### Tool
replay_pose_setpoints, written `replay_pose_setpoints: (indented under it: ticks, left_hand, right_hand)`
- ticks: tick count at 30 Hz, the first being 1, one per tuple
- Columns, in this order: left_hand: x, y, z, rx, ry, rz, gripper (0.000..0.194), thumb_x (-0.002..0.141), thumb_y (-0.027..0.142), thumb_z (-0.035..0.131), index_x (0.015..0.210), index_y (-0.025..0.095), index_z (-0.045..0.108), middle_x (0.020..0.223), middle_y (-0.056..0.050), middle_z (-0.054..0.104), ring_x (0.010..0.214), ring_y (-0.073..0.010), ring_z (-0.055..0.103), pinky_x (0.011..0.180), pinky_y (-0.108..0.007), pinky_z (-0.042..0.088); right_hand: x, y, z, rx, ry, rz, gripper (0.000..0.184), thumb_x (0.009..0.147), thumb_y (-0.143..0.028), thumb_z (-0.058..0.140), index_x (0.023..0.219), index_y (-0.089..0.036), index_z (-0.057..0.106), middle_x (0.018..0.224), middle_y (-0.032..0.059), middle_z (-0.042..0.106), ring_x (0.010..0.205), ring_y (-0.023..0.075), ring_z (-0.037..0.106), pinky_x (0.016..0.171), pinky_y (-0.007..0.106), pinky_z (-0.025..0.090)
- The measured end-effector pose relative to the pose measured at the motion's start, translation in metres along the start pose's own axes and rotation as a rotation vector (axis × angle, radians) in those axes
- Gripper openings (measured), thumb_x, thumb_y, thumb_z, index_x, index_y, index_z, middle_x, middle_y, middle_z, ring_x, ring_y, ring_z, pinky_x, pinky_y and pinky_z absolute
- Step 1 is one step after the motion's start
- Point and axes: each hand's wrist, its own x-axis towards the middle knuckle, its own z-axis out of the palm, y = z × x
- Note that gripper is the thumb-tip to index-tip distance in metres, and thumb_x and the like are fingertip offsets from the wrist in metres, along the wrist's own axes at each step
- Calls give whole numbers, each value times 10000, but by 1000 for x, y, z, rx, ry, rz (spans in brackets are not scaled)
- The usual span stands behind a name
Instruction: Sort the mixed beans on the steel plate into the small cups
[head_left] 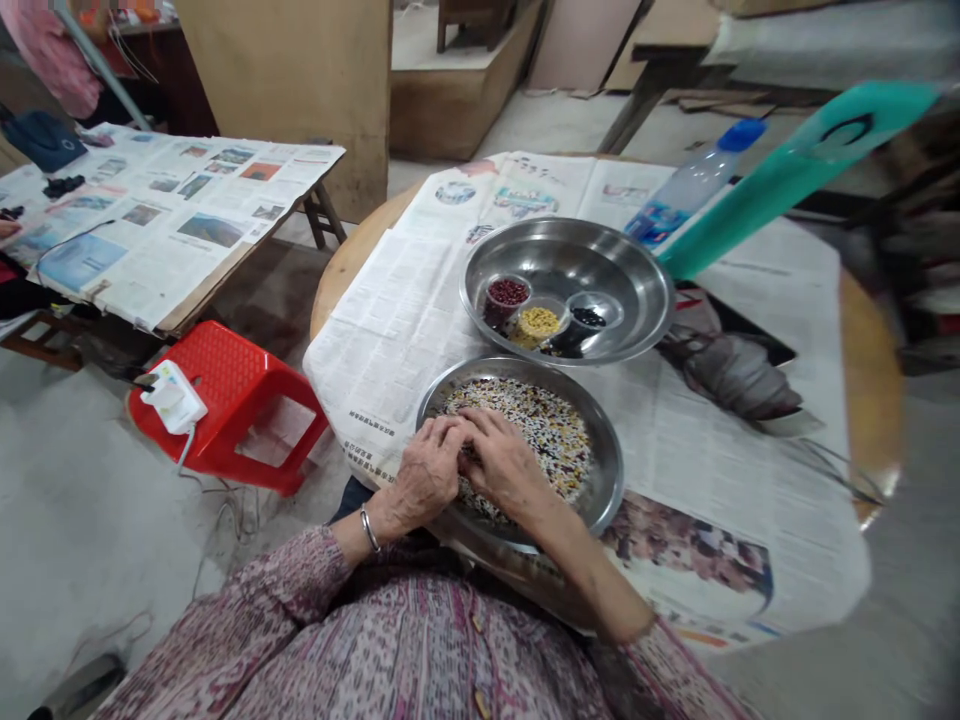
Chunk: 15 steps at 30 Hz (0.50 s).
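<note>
A steel basin (pixel 611 470) in front of me holds a mix of white grains and yellow, dark and red beans (pixel 547 430). My left hand (pixel 431 465), with a silver bangle at the wrist, is over the basin's left side with its fingers bent together. My right hand (pixel 506 465) meets it there, fingers curled down at the mix; whatever sits between the fingertips is hidden. Just behind, a larger steel basin (pixel 637 300) holds three clear cups: one of red beans (pixel 508 292), one of yellow beans (pixel 538 322) and one of black beans (pixel 589 317).
Newspaper (pixel 397 310) covers the round table. To the right are a plastic bottle (pixel 694 185), a long green object (pixel 795 180) and a crumpled grey bag (pixel 739 370). A red stool (pixel 225 390) bears a power strip (pixel 174 397). A person (pixel 56 60) is at the far left.
</note>
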Motion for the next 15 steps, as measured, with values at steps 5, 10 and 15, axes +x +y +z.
replay_pose_setpoints:
  ticks: [5,10,15]
  left_hand:
    - [0,-1,-1,-3,-25,-4,294,894,51,384,1146,135,509,1135,-118,553,1108,-237,513,992,-416,487]
    - [1,1,-2,13,-60,-32,266,905,77,406,1121,158,537,1119,-103,564,1079,-230,528,978,-416,501]
    - [0,1,-2,18,-64,-23,271,918,85,402,1136,163,542,1137,-97,566,1079,-226,531,980,-408,497]
  right_hand:
    - [-16,19,-15,-152,18,-23,329,910,-346,550,1196,-208,639,1313,123,596,1248,288,471,1035,482,405]
    - [-22,41,-26,-357,93,237,464,927,-425,513,1281,-137,594,1345,200,564,1221,338,491,947,489,451]
    - [-28,16,-17,-281,134,341,377,923,-385,521,1191,-144,630,1175,172,639,1072,302,556,831,431,499]
